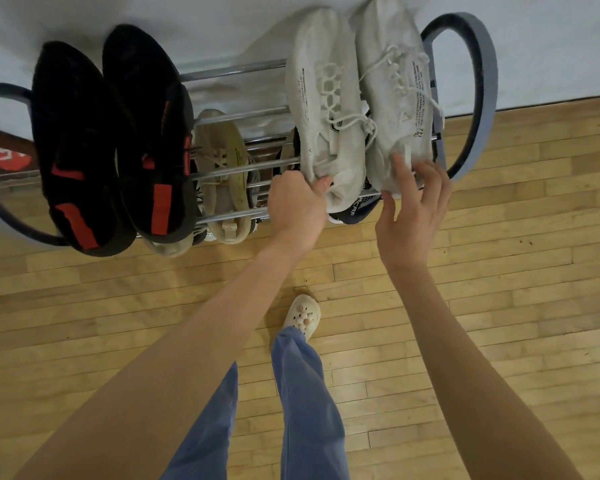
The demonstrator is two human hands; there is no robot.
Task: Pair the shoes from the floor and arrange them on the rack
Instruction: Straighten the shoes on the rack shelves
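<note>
Left hand (297, 199) clenched on heel of pale grey knit sneaker (324, 109), right hand (413, 206) fingertips loose against its mate (395, 91), squaring pair at chrome-barred rack's (236, 69) top right end.

Matt knit cloth white sneakers (357, 98); glossy chrome metal rack bars (232, 69); smooth, faintly shiny wood-plank floor (499, 271).

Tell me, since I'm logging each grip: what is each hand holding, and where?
The left hand grips the heel of the left white sneaker. The right hand only touches the right white sneaker's heel with loosely spread fingers, gripping nothing.
</note>
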